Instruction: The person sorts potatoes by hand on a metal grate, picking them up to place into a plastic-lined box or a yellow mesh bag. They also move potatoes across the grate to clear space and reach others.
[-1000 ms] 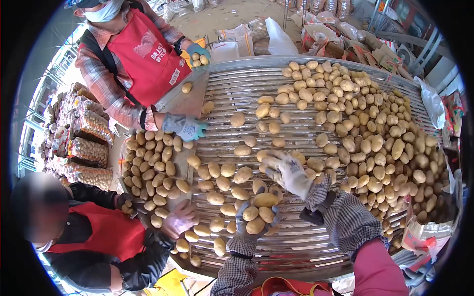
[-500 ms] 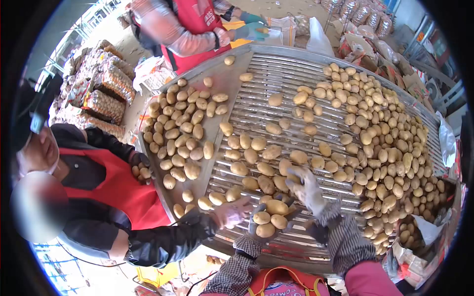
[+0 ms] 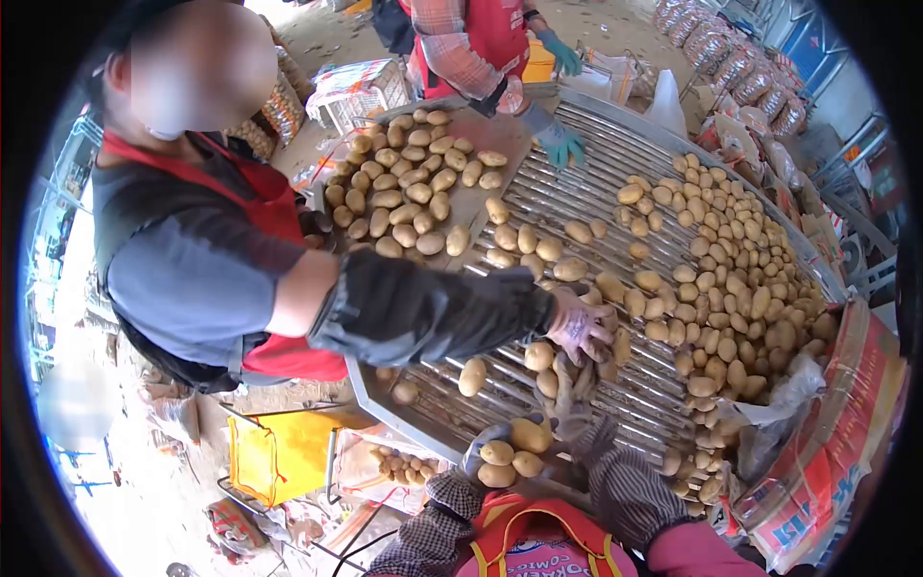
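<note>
My left hand (image 3: 475,456), in a dark glove, is cupped under several potatoes (image 3: 497,477) close to my body at the near edge of the roller table. My right hand (image 3: 569,402), in a greyish glove, reaches out over the rollers. Its fingers are stretched out beside a potato (image 3: 547,383), and the fingertips lie right below a co-worker's hand. That co-worker's gloved hand (image 3: 582,325) reaches in from the left over potatoes on the rollers, partly covering them.
The metal roller table (image 3: 577,125) bears many potatoes, piled thickly (image 3: 740,317) on the right. More lie on a flat side plate (image 3: 481,130). A second co-worker's teal glove (image 3: 561,144) is over the far rollers. A printed sack (image 3: 817,462) stands at right, a yellow seat (image 3: 279,452) at lower left.
My view has shifted. My right hand has come down toward my left. The near co-worker has leaned in, arm stretched across the rollers. The far co-worker's hand has moved onto the table.
</note>
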The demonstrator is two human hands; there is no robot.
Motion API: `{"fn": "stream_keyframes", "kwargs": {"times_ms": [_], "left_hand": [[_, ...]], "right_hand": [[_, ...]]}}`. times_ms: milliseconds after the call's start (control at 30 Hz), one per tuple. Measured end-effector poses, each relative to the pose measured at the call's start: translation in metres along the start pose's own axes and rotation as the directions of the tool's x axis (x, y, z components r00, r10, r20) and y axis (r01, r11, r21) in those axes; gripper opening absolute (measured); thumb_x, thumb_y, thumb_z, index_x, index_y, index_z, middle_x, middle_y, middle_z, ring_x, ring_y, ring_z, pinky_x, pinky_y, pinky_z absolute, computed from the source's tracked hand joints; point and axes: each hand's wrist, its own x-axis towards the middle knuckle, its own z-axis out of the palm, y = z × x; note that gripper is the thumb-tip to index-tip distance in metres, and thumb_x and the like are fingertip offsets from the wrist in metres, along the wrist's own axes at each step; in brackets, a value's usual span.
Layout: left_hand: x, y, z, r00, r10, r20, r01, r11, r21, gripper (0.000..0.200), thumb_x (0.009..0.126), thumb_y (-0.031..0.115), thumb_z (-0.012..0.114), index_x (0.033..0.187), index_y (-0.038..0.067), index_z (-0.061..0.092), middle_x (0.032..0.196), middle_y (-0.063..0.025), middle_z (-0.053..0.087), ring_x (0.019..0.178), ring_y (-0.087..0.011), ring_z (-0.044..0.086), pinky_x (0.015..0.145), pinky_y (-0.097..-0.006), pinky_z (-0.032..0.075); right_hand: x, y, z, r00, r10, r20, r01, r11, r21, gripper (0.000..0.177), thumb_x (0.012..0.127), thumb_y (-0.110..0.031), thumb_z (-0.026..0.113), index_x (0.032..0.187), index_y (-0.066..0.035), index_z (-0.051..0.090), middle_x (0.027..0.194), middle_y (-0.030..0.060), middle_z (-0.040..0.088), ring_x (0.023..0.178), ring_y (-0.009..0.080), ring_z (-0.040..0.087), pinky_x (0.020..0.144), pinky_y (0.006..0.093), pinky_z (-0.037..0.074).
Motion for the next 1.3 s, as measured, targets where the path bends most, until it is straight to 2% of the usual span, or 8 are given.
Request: {"fn": "stream_keyframes", "kwargs": {"times_ms": [67,200,300,367,467,933,1100,1300], "left_hand": [[0.007,0.02,-0.06,0.604,-0.006,0.797,-0.779,0.208,0.591,0.041,0.104,0.025,0.05,0.136,-0.001,0.046,0.111,-0.0159,0.058,0.086,-0.0227,0.061,0.067,-0.0287,0.058],[-0.027,-0.006,-0.033,0.592,0.064,0.804,-0.792,-0.14,0.594,0.033,0.105,0.037,0.053,0.128,0.015,0.058,0.125,-0.0118,0.062,0.087,-0.0224,0.06,0.082,-0.0417,0.045],[-0.082,0.004,-0.057,0.868,0.085,0.489,-0.496,0.097,0.863,0.031,0.107,0.035,0.047,0.107,0.006,0.057,0.099,-0.0055,0.063,0.079,-0.018,0.057,0.077,-0.0371,0.046],[-0.106,-0.013,-0.067,0.872,0.33,0.361,-0.471,0.369,0.801,0.037,0.109,0.035,0.042,0.095,0.003,0.054,0.084,-0.0025,0.055,0.075,-0.0171,0.054,0.068,-0.0367,0.047],[-0.178,-0.008,-0.11,0.666,0.499,0.554,-0.567,-0.144,0.811,0.04,0.109,0.034,0.038,0.102,0.0,0.055,0.094,-0.0079,0.059,0.076,-0.0205,0.056,0.069,-0.0382,0.053],[-0.248,0.02,-0.018,0.002,0.958,-0.285,0.066,0.285,0.956,0.042,0.09,0.027,0.07,0.126,0.009,0.057,0.11,-0.0076,0.061,0.104,-0.0242,0.061,0.095,-0.0351,0.05],[-0.173,0.003,0.008,0.145,0.715,0.684,0.516,-0.644,0.565,0.026,0.094,0.006,0.058,0.118,-0.001,0.066,0.133,-0.018,0.057,0.121,-0.0325,0.056,0.103,-0.0431,0.044],[-0.077,0.002,0.016,0.565,0.376,0.734,0.268,-0.926,0.268,0.022,0.089,0.007,0.062,0.11,0.006,0.069,0.118,-0.0165,0.066,0.11,-0.036,0.061,0.096,-0.0463,0.048]], "right_hand": [[0.033,-0.019,0.022,0.996,0.071,0.059,-0.075,0.994,0.081,0.093,0.075,-0.042,0.084,0.153,-0.028,0.036,0.155,0.0306,0.022,0.139,0.0555,0.028,0.11,0.0647,0.033],[0.111,-0.038,0.038,0.966,0.05,0.254,-0.064,0.997,0.047,0.092,0.077,-0.029,0.082,0.155,-0.028,0.033,0.157,0.028,0.018,0.142,0.049,0.027,0.112,0.0612,0.034],[0.162,-0.06,0.017,0.806,0.081,0.586,-0.581,0.293,0.759,0.086,0.08,0.007,0.068,0.155,-0.022,0.036,0.16,0.0167,0.018,0.14,0.0357,0.038,0.113,0.0419,0.04],[0.137,-0.054,0.036,0.975,-0.044,0.218,-0.061,0.889,0.453,0.067,0.086,0.001,0.068,0.147,-0.015,0.047,0.152,0.0189,0.036,0.131,0.0354,0.049,0.104,0.0402,0.048],[0.103,-0.097,-0.029,0.957,-0.058,0.285,-0.043,0.94,0.337,0.054,0.085,-0.011,0.07,0.137,-0.013,0.057,0.137,0.0172,0.055,0.121,0.0402,0.055,0.101,0.0485,0.047],[-0.099,-0.058,-0.181,0.866,-0.116,0.486,0.136,0.991,-0.005,0.034,0.083,-0.019,0.068,0.117,-0.015,0.068,0.143,0.0088,0.051,0.134,0.0358,0.045,0.111,0.0545,0.037],[-0.136,-0.055,-0.203,0.956,0.167,0.24,-0.137,0.981,-0.139,0.045,0.078,-0.013,0.072,0.122,-0.014,0.062,0.142,0.0138,0.051,0.13,0.0391,0.048,0.109,0.054,0.037],[-0.065,-0.068,-0.176,0.973,0.171,0.155,-0.162,0.985,-0.067,0.043,0.082,-0.021,0.069,0.122,-0.01,0.061,0.139,0.0154,0.053,0.122,0.0388,0.051,0.102,0.0509,0.041]]}}
